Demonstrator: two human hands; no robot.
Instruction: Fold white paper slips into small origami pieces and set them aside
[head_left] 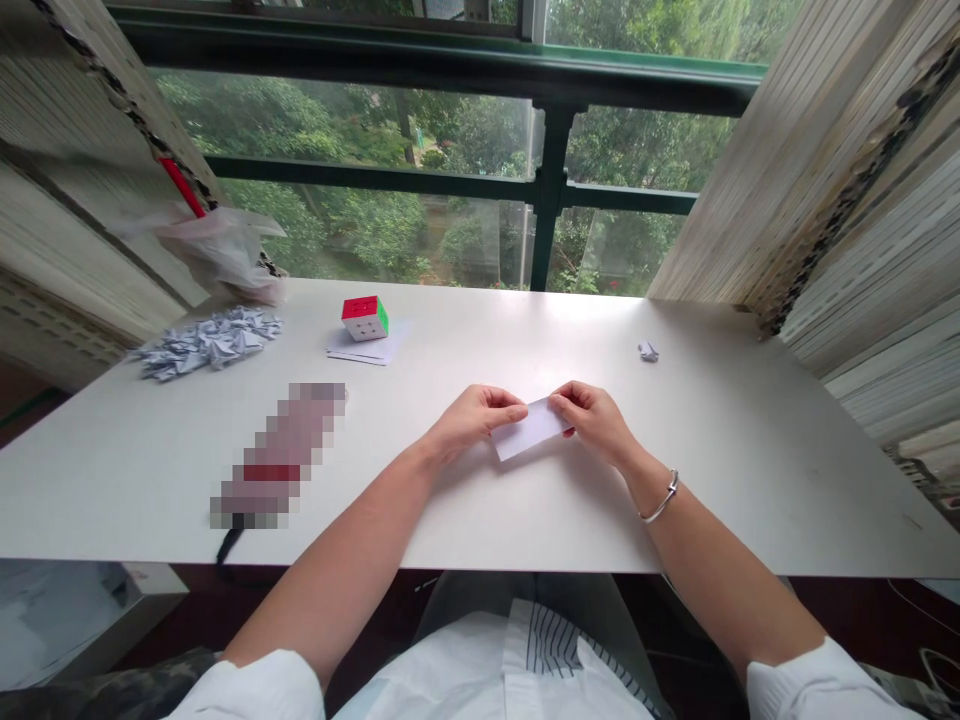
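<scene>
A small rectangular slip of white paper is held between my two hands, just over the white table. My left hand pinches its left upper edge between thumb and fingers. At the right end, my right hand grips the paper with the thumb on top and fingertips beneath. The slip is tilted, its right end farther from me. Whether it is a single layer or folded, I cannot tell. A small folded paper piece lies by itself beyond my right hand.
A red, white and green puzzle cube sits on several paper slips. Farther left is a heap of folded paper pieces, with a plastic bag behind it. A pixelated object with a black strap lies left of my forearm. Windows and curtains border the table.
</scene>
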